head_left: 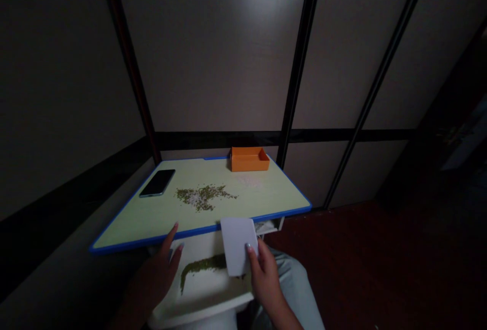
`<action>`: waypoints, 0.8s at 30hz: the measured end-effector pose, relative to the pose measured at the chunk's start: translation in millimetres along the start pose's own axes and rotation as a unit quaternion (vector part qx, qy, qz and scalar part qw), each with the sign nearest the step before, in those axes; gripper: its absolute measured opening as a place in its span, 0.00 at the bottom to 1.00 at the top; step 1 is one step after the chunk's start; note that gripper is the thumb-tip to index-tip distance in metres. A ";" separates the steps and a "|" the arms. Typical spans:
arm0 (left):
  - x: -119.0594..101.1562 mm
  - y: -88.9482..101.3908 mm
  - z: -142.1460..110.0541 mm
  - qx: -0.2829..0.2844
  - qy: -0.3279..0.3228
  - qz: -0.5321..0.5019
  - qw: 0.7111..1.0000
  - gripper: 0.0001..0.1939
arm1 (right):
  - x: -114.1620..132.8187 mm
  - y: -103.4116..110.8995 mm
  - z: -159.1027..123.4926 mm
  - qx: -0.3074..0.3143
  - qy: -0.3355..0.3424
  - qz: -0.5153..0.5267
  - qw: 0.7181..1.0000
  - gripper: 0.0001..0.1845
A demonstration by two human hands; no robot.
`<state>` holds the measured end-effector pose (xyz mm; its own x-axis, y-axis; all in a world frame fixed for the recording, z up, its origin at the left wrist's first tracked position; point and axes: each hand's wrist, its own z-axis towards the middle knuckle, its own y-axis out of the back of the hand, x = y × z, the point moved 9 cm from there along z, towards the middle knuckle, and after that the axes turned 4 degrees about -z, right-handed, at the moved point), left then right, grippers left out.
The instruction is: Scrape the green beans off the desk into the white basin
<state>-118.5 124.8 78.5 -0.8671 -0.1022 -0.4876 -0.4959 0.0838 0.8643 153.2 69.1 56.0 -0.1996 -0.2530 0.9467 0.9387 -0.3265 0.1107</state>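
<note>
My right hand [265, 270] grips a flat white card-like piece with rounded corners [238, 243] by its right side, thumb on top. This piece stands over the right part of a white tray or drawer [213, 299] below the table's front edge. A curved band of small green grains [200, 265] lies in the tray, partly hidden behind the white piece. My left hand [158, 271] is open at the tray's left side, index finger and thumb apart, with the index fingertip by the table edge. On the table, a loose scatter of green grains [201, 197] is mixed with whitish bits.
The pale table top [140, 221] has a blue rim. A dark-screened phone [158, 183] lies at its left, and an orange open box [250, 162] stands at the back right. Panelled doors [216, 56] rise behind the table. My leg [299, 279] is right of the tray.
</note>
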 end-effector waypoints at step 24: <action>-1.6 4.0 -5.8 0.007 -0.001 0.122 0.992 0.33 | 50.9 -10.8 7.5 0.032 0.132 -0.264 0.955 0.14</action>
<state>-118.8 119.5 83.4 -0.9616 -0.0761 -0.2636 -0.2713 0.1190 0.9551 135.0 66.6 105.3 -0.7062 -0.2909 0.6455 0.7007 -0.4183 0.5780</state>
